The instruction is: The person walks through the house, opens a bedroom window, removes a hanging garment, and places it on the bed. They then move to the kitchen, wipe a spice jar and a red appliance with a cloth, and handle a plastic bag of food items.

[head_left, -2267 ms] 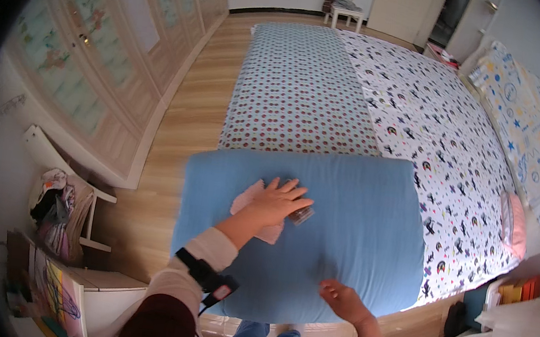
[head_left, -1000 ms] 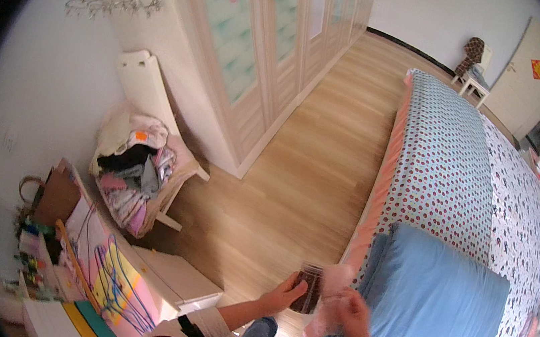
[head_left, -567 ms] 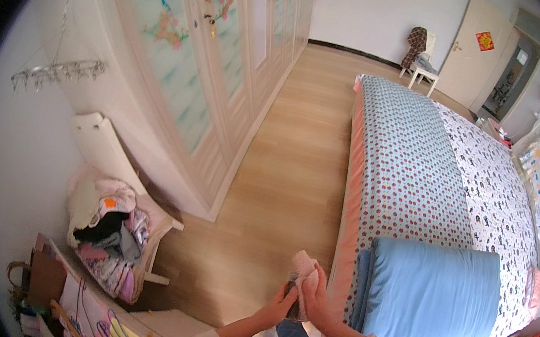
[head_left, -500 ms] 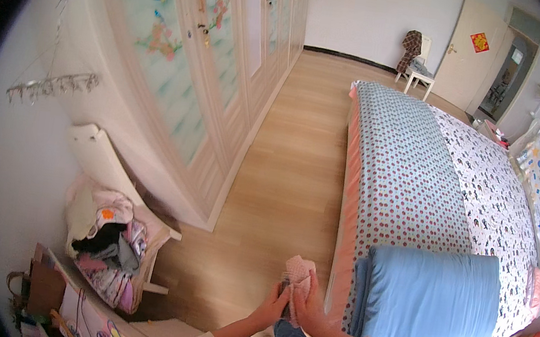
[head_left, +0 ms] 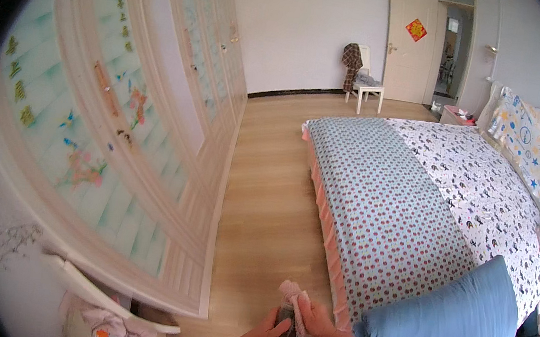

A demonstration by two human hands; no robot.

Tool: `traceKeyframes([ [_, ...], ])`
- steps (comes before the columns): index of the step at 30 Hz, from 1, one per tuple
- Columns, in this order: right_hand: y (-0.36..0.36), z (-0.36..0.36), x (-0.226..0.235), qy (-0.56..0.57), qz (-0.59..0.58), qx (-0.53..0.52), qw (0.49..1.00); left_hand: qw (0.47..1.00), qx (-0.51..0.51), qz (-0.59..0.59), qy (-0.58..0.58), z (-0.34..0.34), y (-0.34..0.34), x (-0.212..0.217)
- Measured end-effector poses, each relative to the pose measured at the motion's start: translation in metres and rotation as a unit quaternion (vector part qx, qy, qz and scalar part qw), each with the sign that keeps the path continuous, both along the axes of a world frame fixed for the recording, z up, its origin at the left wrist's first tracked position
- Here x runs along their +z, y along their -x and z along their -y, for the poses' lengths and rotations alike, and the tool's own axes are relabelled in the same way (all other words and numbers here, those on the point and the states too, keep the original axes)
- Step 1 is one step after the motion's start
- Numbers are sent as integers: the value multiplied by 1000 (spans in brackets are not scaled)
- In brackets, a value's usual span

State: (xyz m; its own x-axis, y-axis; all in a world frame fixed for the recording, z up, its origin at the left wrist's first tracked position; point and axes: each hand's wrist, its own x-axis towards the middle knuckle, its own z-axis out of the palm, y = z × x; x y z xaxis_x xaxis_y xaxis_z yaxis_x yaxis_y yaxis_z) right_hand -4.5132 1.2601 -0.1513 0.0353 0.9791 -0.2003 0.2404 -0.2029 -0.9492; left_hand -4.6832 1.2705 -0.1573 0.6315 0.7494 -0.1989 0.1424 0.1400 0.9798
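Observation:
Low in the view, near the middle, my two hands are close together in front of my body. My left hand (head_left: pixel 265 330) is closed round a small dark grey object (head_left: pixel 288 334) with a glassy look; its exact kind is not clear. A pink cloth (head_left: pixel 295 293) lies bunched against that object's upper side. My right hand (head_left: pixel 317 317) grips the cloth, pressing it to the dark object. Part of the object is covered by cloth and fingers.
At left runs a tall wardrobe (head_left: pixel 171 150) with painted panels. To the right is a bed (head_left: pixel 381 195) with a folded blue quilt (head_left: pixel 453 326). A chair with clothes (head_left: pixel 112 324) stands lower left; another white chair (head_left: pixel 367 89) stands by the far door (head_left: pixel 409 51).
My view has turned left and tilted up, so the near chair has slid low and the far door shifted left. The dark object shows more beside the cloth.

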Motion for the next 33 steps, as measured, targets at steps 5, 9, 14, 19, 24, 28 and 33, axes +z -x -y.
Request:
traceKeyframes([
  [5,0,-63,-21,-94,-30,-17,995,988,-134,-73,21,-103,10,0],
  [9,-6,-108,-48,-2,-56,-111,992,963,-246,-72,88,-185,-13,-24],
  [14,-22,-123,-58,22,-46,-246,968,904,-393,-117,120,-253,-59,-44],
  [19,-48,-120,-32,7,-28,-293,956,832,-439,-88,327,-278,-111,-49],
  [24,-82,-98,0,-138,-26,-329,934,644,-543,30,538,-273,-165,-44],
  [28,-104,-97,17,-198,-64,-376,903,633,-513,-3,580,-269,-196,-27],
  [33,-117,-132,24,-114,10,-392,913,834,-548,31,59,-292,-216,5],
])
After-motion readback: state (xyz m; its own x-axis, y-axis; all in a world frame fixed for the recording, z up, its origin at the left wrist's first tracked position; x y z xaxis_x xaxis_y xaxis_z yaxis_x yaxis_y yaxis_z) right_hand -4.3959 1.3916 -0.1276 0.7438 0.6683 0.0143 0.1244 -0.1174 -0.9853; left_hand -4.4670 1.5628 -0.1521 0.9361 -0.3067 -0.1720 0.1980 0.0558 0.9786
